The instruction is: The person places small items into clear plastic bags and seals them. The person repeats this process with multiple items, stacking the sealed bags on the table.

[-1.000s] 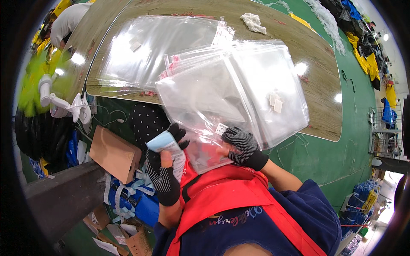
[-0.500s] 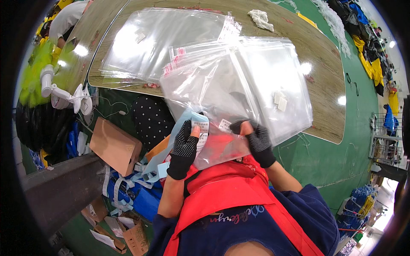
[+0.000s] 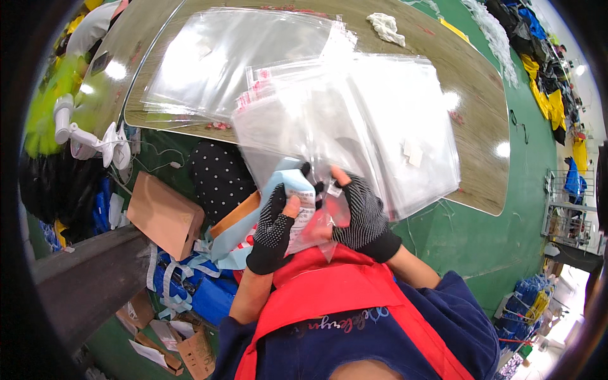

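Observation:
In a black dotted fingerless glove, my left hand point(image 3: 273, 229) is closed around a strip of printed white labels point(image 3: 303, 206), thumb on its face. Its light-blue backing point(image 3: 235, 239) trails down to the left. My right hand point(image 3: 364, 215), gloved the same way, has its fingers curled on the near end of a clear plastic bag point(image 3: 278, 130), close beside the labels. A small white label point(image 3: 334, 189) shows at its fingers; whether it is stuck to the bag I cannot tell. The bag overhangs the table edge above my red apron point(image 3: 329, 282).
More clear bags lie in a left stack point(image 3: 234, 47) and a right stack point(image 3: 411, 101) on the wooden table point(image 3: 484, 126). White scraps point(image 3: 413, 154) rest on the right one. A cardboard box point(image 3: 163, 212), a dark beam point(image 3: 95, 266) and a white fan-like device point(image 3: 114, 144) are at left.
My right hand has moved left to my left hand, drawing the bag's near end in and crumpling it. The label strip has bent, with its blue backing bunched up.

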Available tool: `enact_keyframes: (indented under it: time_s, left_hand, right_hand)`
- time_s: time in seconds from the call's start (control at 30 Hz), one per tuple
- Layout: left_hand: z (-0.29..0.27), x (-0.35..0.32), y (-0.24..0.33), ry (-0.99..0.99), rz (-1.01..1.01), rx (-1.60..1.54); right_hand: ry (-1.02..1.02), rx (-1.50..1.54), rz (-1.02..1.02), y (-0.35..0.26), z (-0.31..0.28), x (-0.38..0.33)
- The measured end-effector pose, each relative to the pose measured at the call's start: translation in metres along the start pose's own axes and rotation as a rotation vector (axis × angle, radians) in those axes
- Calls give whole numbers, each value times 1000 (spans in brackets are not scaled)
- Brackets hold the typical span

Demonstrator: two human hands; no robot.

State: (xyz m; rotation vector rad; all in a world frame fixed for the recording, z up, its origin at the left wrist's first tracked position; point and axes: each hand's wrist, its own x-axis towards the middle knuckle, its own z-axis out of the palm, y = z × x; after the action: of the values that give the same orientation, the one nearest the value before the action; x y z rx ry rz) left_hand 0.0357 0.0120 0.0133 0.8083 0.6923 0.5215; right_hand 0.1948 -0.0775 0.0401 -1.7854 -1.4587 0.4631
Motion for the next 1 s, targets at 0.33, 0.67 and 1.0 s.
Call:
enact_keyframes:
  time_s: [0.33,0.67,1.0]
  left_hand:
    - [-17,10,-19,79,65,-69]
    - [-2,5,6,112,-3,-66]
    - [-7,-5,15,230,60,-115]
  right_hand:
    - [750,29,582,220,-201,-28]
    - [93,-963,324,228,-139,266]
    - [-42,184,76,37,-27,163]
